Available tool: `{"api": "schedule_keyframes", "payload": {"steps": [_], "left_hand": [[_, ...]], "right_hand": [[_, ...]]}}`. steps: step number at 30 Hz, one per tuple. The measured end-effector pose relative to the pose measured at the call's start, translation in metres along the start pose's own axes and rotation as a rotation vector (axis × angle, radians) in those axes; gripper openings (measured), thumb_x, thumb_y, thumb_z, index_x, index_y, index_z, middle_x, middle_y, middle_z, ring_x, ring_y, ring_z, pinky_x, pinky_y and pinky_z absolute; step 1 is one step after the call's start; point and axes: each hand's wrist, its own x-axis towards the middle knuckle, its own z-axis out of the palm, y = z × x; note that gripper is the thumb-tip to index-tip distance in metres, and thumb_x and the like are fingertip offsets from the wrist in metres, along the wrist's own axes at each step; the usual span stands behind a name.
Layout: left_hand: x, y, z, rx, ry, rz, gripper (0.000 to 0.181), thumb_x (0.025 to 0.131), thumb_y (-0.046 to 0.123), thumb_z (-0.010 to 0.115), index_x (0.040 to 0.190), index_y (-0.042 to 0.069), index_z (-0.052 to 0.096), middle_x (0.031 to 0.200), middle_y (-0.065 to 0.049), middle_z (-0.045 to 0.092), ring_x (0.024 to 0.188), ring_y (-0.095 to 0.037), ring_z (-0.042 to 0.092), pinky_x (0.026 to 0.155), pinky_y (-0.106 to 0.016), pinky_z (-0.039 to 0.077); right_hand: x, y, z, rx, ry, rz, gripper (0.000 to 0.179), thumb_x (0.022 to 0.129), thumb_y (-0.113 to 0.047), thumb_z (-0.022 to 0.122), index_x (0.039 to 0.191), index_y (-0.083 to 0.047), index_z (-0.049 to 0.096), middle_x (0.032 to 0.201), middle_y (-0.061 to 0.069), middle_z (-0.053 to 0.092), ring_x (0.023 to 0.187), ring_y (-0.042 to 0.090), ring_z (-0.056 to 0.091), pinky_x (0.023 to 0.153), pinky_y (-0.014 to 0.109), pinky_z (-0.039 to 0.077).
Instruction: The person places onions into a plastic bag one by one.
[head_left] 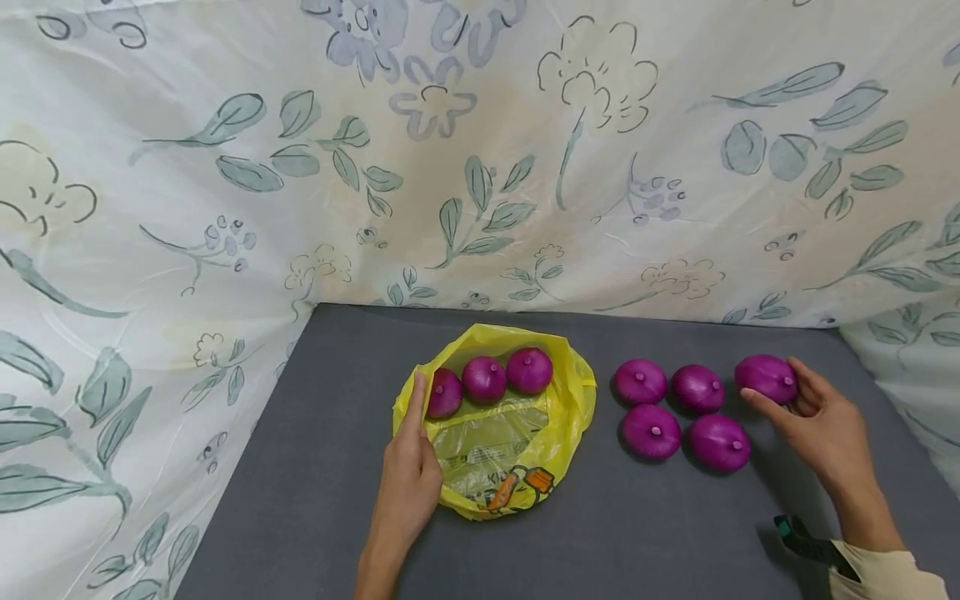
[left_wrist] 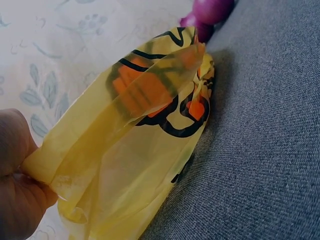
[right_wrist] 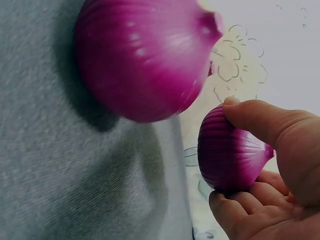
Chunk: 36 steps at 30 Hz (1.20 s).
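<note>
A yellow plastic bag (head_left: 577, 400) lies with its mouth spread wide, and three purple onions (head_left: 484, 380) sit inside along its far side. My left hand (head_left: 411, 475) pinches the bag's left rim; the left wrist view shows thumb and fingers closed on the thin yellow plastic (left_wrist: 115, 170). At the right, my right hand (head_left: 825, 429) grips a purple onion (head_left: 766, 379) between thumb and fingers. In the right wrist view this held onion (right_wrist: 232, 150) hangs above the cloth, its stem end toward the palm.
Several more purple onions (head_left: 651, 432) stand in two short rows between the bag and my right hand. A dark grey cloth (head_left: 600, 533) covers the table. Floral fabric (head_left: 480, 167) hangs behind it and along both sides. A dark strap (head_left: 813, 546) circles my right wrist.
</note>
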Motion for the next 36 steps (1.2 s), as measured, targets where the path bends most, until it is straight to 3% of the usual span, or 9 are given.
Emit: {"api": "schedule_keyframes", "payload": {"steps": [5, 9, 16, 23, 30, 36], "left_hand": [[0.000, 0.000, 0.000, 0.006, 0.002, -0.002, 0.080, 0.102, -0.017, 0.040, 0.171, 0.020, 0.024, 0.059, 0.010, 0.029, 0.049, 0.000, 0.016, 0.049, -0.020, 0.025], [0.001, -0.001, -0.001, 0.014, 0.009, -0.007, 0.079, 0.101, -0.016, 0.040, 0.171, 0.019, 0.024, 0.065, 0.008, 0.036, 0.050, 0.000, 0.016, 0.050, -0.020, 0.027], [0.001, -0.003, -0.003, 0.019, 0.011, -0.004, 0.080, 0.102, -0.015, 0.040, 0.171, 0.020, 0.023, 0.059, 0.010, 0.029, 0.049, 0.001, 0.016, 0.049, -0.021, 0.027], [0.002, -0.002, -0.004, 0.025, -0.001, -0.008, 0.079, 0.102, -0.014, 0.040, 0.171, 0.021, 0.023, 0.088, -0.001, 0.047, 0.051, 0.000, 0.017, 0.052, -0.021, 0.029], [0.003, -0.001, -0.005, 0.021, -0.012, -0.011, 0.077, 0.103, -0.013, 0.039, 0.171, 0.020, 0.023, 0.077, 0.003, 0.041, 0.050, -0.001, 0.016, 0.050, -0.021, 0.027], [0.004, 0.000, -0.005, 0.016, -0.014, -0.009, 0.077, 0.103, -0.013, 0.039, 0.171, 0.020, 0.022, 0.084, 0.002, 0.044, 0.051, -0.001, 0.016, 0.052, -0.020, 0.027]], "right_hand": [[0.001, -0.009, -0.002, 0.011, 0.000, -0.002, 0.105, 0.093, -0.052, 0.078, 0.171, -0.022, 0.015, 0.167, 0.018, 0.025, 0.151, 0.027, 0.035, 0.077, -0.003, 0.038], [0.002, -0.017, -0.003, 0.004, -0.001, 0.001, 0.105, 0.092, -0.054, 0.078, 0.171, -0.025, 0.015, 0.168, 0.016, 0.025, 0.150, 0.030, 0.036, 0.076, -0.002, 0.039], [0.004, -0.033, 0.002, -0.018, -0.007, -0.007, 0.107, 0.091, -0.059, 0.078, 0.171, -0.026, 0.016, 0.166, 0.017, 0.029, 0.148, 0.035, 0.039, 0.073, -0.002, 0.039], [0.001, -0.040, 0.007, -0.001, -0.011, -0.049, 0.104, 0.091, -0.054, 0.080, 0.171, -0.026, 0.019, 0.167, 0.017, 0.030, 0.148, 0.037, 0.039, 0.079, -0.001, 0.041], [-0.002, -0.053, 0.012, 0.015, -0.020, -0.087, 0.102, 0.091, -0.052, 0.081, 0.171, -0.028, 0.023, 0.167, 0.017, 0.031, 0.148, 0.037, 0.039, 0.086, -0.001, 0.039], [-0.004, -0.062, 0.015, 0.022, -0.021, -0.111, 0.098, 0.091, -0.052, 0.080, 0.169, -0.034, 0.025, 0.167, 0.014, 0.031, 0.147, 0.036, 0.040, 0.087, -0.001, 0.038]]}}
